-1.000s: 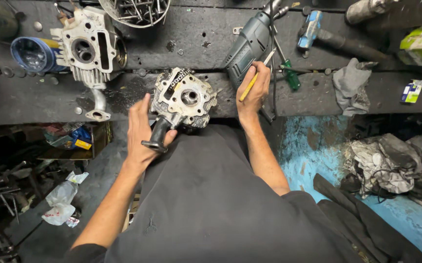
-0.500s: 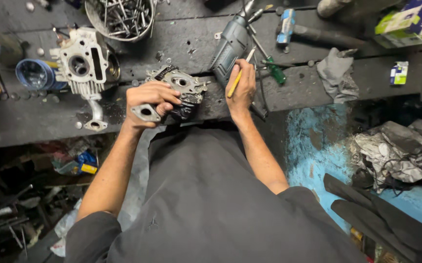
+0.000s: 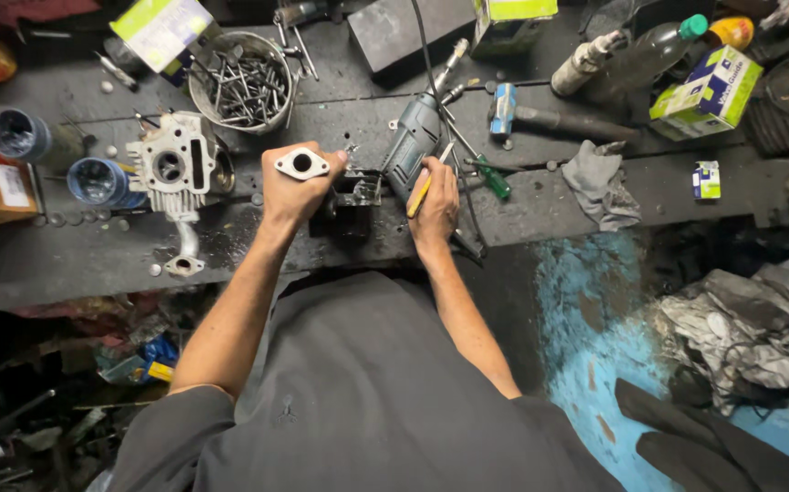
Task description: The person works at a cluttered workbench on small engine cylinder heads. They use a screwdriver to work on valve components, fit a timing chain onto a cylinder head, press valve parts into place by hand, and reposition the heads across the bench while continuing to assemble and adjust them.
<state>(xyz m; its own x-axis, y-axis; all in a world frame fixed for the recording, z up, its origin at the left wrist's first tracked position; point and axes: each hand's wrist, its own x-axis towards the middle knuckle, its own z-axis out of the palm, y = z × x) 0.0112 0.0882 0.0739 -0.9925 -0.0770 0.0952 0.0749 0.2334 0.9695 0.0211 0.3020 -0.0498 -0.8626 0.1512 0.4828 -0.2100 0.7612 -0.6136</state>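
Observation:
My left hand [image 3: 292, 189] grips a grey metal engine part by its intake pipe, whose oval flange [image 3: 302, 164] points up at the camera. The rest of that engine part [image 3: 354, 202] stands on edge on the dark workbench [image 3: 558, 200], partly hidden behind my hand. My right hand [image 3: 435, 204] rests on the bench just right of the part and holds a yellow-handled tool [image 3: 421, 193] between its fingers. A grey electric drill [image 3: 414, 146] lies right behind that hand.
A second cylinder head [image 3: 174, 166] sits left on the bench. Behind it is a metal bowl of bolts [image 3: 241, 89]. A hammer [image 3: 540, 117], green screwdriver [image 3: 491, 177], grey rag [image 3: 602, 186], boxes and bottles lie right. Blue cups [image 3: 94, 180] stand far left.
My left hand has tipped the engine part up onto its edge, so the pipe flange faces up instead of the flat face. My right hand stayed on the bench with the yellow tool.

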